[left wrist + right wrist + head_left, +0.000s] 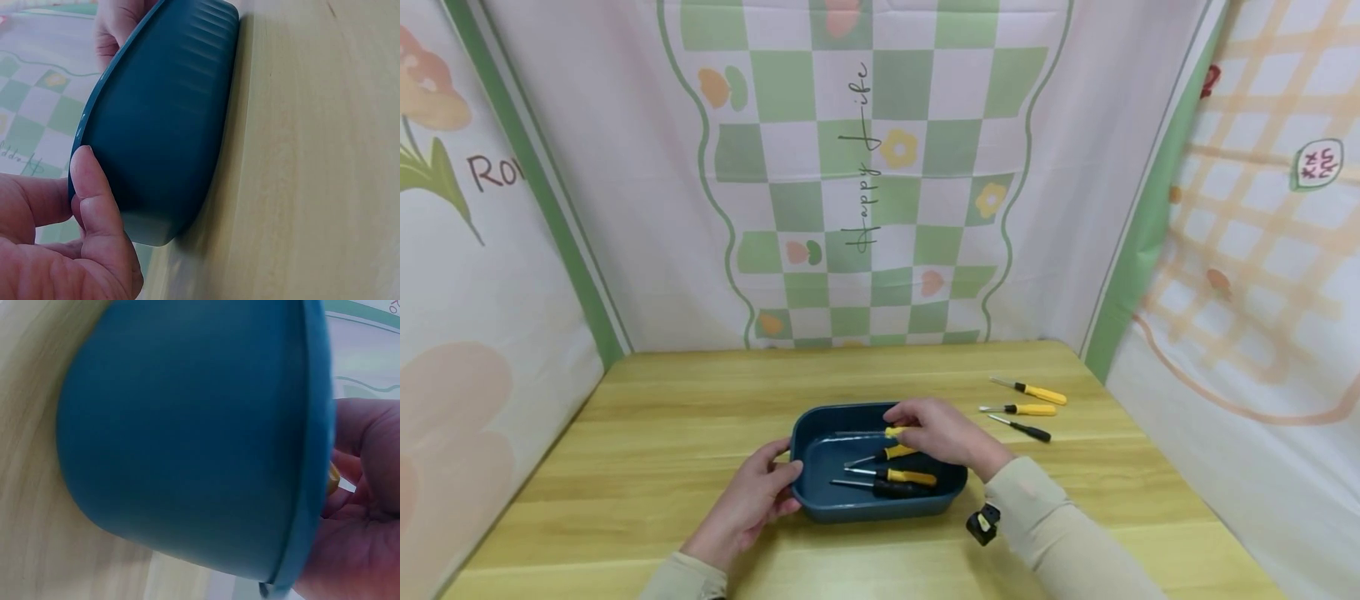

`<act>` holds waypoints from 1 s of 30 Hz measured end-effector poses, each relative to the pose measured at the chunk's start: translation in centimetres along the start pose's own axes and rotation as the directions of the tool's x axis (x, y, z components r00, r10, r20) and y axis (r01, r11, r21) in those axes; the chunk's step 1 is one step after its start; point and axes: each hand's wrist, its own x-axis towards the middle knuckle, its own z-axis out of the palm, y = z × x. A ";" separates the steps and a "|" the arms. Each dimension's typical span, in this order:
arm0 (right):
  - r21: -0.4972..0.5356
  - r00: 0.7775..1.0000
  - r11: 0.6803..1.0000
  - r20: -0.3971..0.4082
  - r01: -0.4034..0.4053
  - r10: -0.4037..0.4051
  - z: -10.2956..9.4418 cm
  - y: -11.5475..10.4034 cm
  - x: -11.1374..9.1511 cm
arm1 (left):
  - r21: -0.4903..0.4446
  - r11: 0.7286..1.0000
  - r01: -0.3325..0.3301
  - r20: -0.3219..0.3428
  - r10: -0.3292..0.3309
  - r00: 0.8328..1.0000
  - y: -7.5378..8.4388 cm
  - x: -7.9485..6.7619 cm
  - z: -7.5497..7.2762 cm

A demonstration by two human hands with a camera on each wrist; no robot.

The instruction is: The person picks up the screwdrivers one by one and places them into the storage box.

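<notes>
A dark blue rectangular tray (880, 510) stands on the wooden table. My left hand (752, 500) grips its left end, thumb over the rim and fingers outside; the left wrist view shows this pinch on the rim. Over the tray's right part, my right hand (943, 429) holds a yellow-handled screwdriver (895, 432), its shaft pointing left and most of the handle covered by the fingers. Below it in the tray lie a yellow-and-black screwdriver (898, 452), another yellow-handled screwdriver (912, 477) and a black-handled screwdriver (901, 489), tips to the left.
On the table (685, 417), right of the tray, lie a yellow screwdriver (1045, 394), a second yellow screwdriver (1033, 410) and a black screwdriver (1032, 432). A small black device (983, 525) sits at the right wrist. Printed cloth (872, 167) hangs behind and at both sides.
</notes>
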 end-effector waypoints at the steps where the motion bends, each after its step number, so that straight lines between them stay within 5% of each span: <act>1: 0.000 1.000 1.000 -0.004 -0.005 0.005 0.1 0.0 0.0 | -0.001 1.000 -0.001 -0.001 0.001 1.000 0.0 0.0 0.0; 19: 0.060 0.994 0.996 -0.082 -0.063 0.068 0.7 0.2 0.8 | -0.010 1.000 -0.009 -0.001 0.008 1.000 -0.1 -0.1 -0.1; 30: -0.017 0.989 0.998 -0.137 -0.054 0.051 0.8 0.1 1.1 | -0.005 1.000 0.000 -0.007 0.000 1.000 0.0 -0.1 0.0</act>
